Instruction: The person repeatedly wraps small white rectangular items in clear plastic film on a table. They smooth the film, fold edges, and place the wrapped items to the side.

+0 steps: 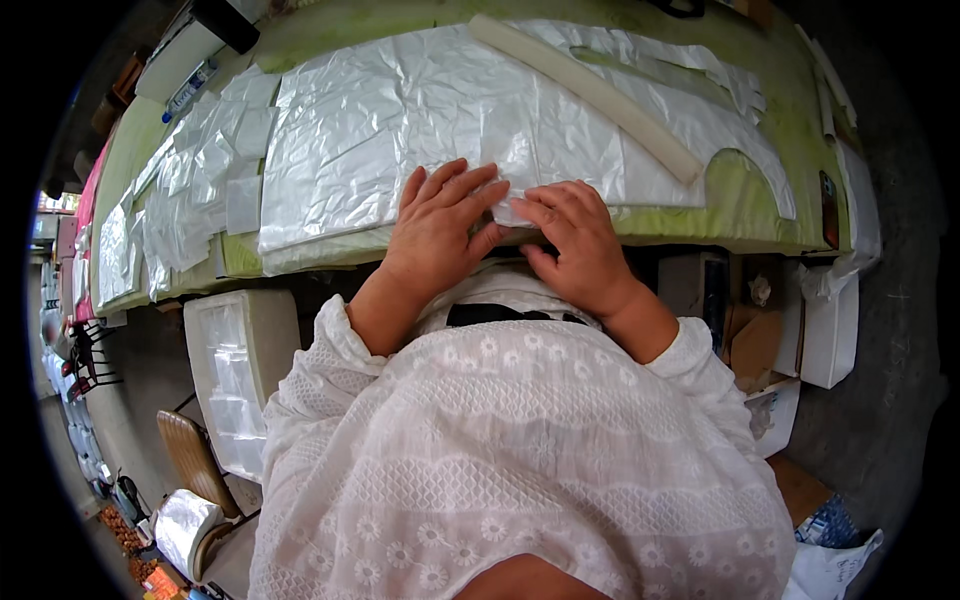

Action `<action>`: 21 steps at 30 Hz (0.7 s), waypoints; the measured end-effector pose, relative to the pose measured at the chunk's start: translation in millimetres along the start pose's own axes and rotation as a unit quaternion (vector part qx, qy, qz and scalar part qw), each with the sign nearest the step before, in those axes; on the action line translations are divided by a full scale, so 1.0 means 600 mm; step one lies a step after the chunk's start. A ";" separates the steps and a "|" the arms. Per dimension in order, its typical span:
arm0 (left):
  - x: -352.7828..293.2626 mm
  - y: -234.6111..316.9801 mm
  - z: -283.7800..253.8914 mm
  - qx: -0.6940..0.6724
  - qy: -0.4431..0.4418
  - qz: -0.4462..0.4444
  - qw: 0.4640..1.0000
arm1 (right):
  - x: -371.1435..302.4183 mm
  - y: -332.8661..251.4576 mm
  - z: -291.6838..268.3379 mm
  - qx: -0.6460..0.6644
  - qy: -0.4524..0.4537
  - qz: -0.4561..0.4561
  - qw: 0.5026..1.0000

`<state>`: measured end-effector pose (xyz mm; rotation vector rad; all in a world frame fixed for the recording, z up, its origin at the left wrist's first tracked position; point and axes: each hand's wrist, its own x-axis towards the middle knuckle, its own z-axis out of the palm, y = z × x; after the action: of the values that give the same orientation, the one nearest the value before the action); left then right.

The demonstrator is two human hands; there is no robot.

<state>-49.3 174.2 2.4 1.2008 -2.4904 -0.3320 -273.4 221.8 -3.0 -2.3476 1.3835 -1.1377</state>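
Note:
A stack of thin, translucent white plastic bags (pixel 350 130) lies flat and wrinkled on the table, its near edge in front of me. My left hand (pixel 432 228) rests palm down on that near edge with its fingers spread. Opposite it, my right hand (pixel 585 245) has bent fingertips on the plastic, its thumb apart from them by the table edge. Between the two hands shows a small shiny patch of plastic (pixel 508 208). Neither hand visibly grips anything. A long cream-coloured tube (pixel 595 95) lies slantwise across the bags, beyond my right hand.
Many small clear plastic bags (pixel 195 185) spread over the green tabletop (pixel 755 180) at the left, with a bottle (pixel 188 92) behind them. A white drawer unit (pixel 235 370) and a brown chair (pixel 192 455) stand below left. White boxes (pixel 830 330) sit at the right.

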 end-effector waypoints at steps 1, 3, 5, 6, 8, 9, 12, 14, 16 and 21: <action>0.000 0.001 0.000 -0.001 -0.004 -0.001 1.000 | -0.002 0.007 0.003 -0.002 -0.001 -0.015 1.000; -0.001 0.004 -0.005 0.004 -0.017 0.019 1.000 | -0.002 0.023 0.007 -0.003 -0.005 -0.042 0.999; 0.001 0.006 -0.007 0.003 -0.034 0.026 0.999 | -0.004 0.024 0.006 -0.004 -0.001 -0.053 0.999; 0.004 0.007 -0.008 0.008 -0.034 0.032 0.999 | -0.004 0.021 0.005 -0.005 0.001 -0.059 0.998; 0.012 0.008 -0.010 0.017 -0.037 0.044 0.998 | 0.002 0.008 0.003 -0.010 0.016 -0.030 0.999; 0.017 0.008 -0.013 0.018 -0.045 0.044 0.998 | 0.005 0.003 0.001 -0.013 0.023 -0.014 1.000; 0.031 0.009 -0.020 0.013 -0.059 0.045 0.997 | 0.012 0.007 -0.004 -0.032 0.033 0.033 0.998; 0.030 0.011 -0.021 -0.005 -0.054 0.042 0.998 | 0.009 0.024 -0.012 -0.050 0.006 0.018 0.999; 0.033 0.018 -0.020 -0.014 -0.042 0.016 0.999 | 0.005 0.033 -0.017 -0.048 -0.007 -0.005 0.999; 0.044 0.010 -0.007 -0.032 -0.018 -0.009 0.999 | 0.013 0.030 -0.022 -0.026 0.016 0.013 0.999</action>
<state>-66.8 156.6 14.2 1.2033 -2.4809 -0.4398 -292.5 208.3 1.3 -2.3495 1.4666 -1.1519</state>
